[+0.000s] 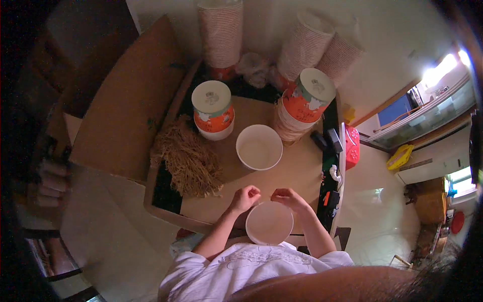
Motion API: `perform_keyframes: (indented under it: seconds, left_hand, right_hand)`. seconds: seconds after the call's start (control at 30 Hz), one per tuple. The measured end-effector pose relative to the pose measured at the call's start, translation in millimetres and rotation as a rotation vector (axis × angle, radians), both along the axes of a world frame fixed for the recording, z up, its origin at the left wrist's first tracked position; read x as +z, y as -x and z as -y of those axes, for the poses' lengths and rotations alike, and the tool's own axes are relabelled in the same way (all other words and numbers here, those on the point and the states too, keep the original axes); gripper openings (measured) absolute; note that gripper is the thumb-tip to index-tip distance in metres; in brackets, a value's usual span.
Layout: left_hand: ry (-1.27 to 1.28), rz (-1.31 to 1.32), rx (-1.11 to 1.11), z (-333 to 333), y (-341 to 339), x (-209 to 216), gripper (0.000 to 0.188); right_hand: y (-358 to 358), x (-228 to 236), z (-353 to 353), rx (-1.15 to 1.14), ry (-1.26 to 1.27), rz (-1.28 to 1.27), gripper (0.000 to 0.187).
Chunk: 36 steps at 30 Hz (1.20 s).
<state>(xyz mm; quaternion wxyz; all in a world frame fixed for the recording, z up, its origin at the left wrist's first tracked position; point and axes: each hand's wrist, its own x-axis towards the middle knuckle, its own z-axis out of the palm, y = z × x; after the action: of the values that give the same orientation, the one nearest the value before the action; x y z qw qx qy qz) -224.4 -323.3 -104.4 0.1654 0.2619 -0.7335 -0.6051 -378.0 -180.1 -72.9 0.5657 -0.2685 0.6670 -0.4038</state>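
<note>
Close to my body stands a white paper tub [269, 224], its round opening facing up. My left hand [245, 198] is at its far left edge, fingers curled into a pinch. My right hand [289, 198] pinches in the same way at the far right edge, a small gap from the left. Whatever lies between the fingertips is too small to make out. Beyond my hands sits another open white tub [259, 147]. A tangled heap of brown paper cord [188, 161] lies left of it on the table.
An upturned orange-and-white tub stack [214, 113] stands behind the cord; another stack [308, 98] stands at the right. Tall nested tub stacks [221, 35] line the wall. Cardboard [128, 105] leans at the left. Small black items [329, 140] lie along the right edge, near a red stool [352, 146].
</note>
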Motion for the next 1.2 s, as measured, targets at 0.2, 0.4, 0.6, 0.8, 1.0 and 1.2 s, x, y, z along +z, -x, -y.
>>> perform_keyframes:
  seconds: [0.2,0.4,0.6,0.8,1.0,1.2]
  left_hand:
    - [-0.062,0.121,-0.324,7,21,12,0.011]
    - [-0.129,0.159,-0.258,2,20,-13,0.012]
    - [-0.541,0.113,-0.507,10,20,4,0.013]
    - [-0.085,0.188,-0.204,0,25,-23,0.008]
    - [-0.105,0.099,-0.14,-6,24,-32,0.006]
    - [0.021,0.094,-0.118,-5,27,-17,0.007]
  right_hand:
    - [-9,1,3,-0.081,-0.037,0.035,0.017]
    - [-14,1,-1,-0.191,-0.115,0.121,0.02]
    - [-14,2,-4,-0.254,-0.127,0.13,0.017]
    - [-18,2,-4,-0.224,-0.041,0.065,0.017]
    - [-14,0,2,-0.237,-0.134,0.081,0.02]
    - [-10,1,17,-0.276,-0.232,0.189,0.022]
